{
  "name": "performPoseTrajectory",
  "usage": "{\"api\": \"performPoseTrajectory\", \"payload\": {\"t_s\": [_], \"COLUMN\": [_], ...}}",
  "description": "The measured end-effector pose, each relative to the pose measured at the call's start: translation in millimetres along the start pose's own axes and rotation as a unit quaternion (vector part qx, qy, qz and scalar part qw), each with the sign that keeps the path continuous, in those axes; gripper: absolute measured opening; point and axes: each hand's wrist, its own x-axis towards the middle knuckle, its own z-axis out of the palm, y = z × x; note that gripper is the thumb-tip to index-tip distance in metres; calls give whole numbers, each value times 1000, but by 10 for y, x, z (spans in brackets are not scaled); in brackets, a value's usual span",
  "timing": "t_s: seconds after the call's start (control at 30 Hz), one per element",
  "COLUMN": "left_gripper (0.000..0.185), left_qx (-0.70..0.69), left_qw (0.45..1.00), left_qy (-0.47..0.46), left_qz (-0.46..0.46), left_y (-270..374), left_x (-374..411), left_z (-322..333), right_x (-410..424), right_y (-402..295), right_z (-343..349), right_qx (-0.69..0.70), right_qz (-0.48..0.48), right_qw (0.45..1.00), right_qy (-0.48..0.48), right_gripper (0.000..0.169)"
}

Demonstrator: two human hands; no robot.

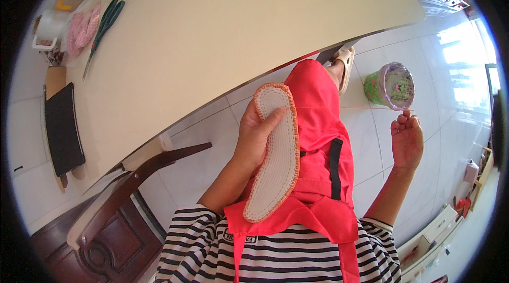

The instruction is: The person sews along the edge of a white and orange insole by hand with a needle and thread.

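A white shoe insole (280, 159) with rows of stitching lies over my lap, its rim bound in orange overcast stitches. My left hand (254, 132) grips it near the upper end, thumb pressed on its face and fingers behind, out of sight. From the insole's right rim an orange thread (350, 107) runs taut and nearly straight to the right. My right hand (407, 140), raised out to the side, pinches the thread's far end between its fingertips. Whether a needle is there is too small to tell.
A cream table (254, 24) spans the upper left, carrying green-handled scissors (104, 28), pink material in a plastic bag (81, 30) and a dark flat panel (64, 130). On the tiled floor stands a lined green bin (373, 86). A chair (147, 167) is at lower left.
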Motion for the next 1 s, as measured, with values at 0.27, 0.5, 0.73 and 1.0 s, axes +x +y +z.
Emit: {"api": "performPoseTrajectory", "payload": {"t_s": [0.27, 0.5, 0.73, 1.0], "left_gripper": [28, 28, 25, 15], "left_qx": [70, 53, 27, -199], "left_qw": [997, 998, 999, 972], "left_qy": [-20, -10, -22, -18], "left_qz": [29, 34, -11, -124], "left_y": [9, 55, 64, 51], "left_x": [-14, -27, -25, 50], "left_z": [25, 8, 2, -37], "right_x": [41, 142, 131, 122], "right_y": [7, 82, 175, 266], "right_z": [-168, -519, -239, -166], "right_qx": [297, 250, 115, 103], "right_qz": [66, 56, 37, 71], "right_qw": [952, 966, 989, 992], "right_qy": [-18, -36, 90, 4], "right_gripper": [14, 14, 19, 19]}}
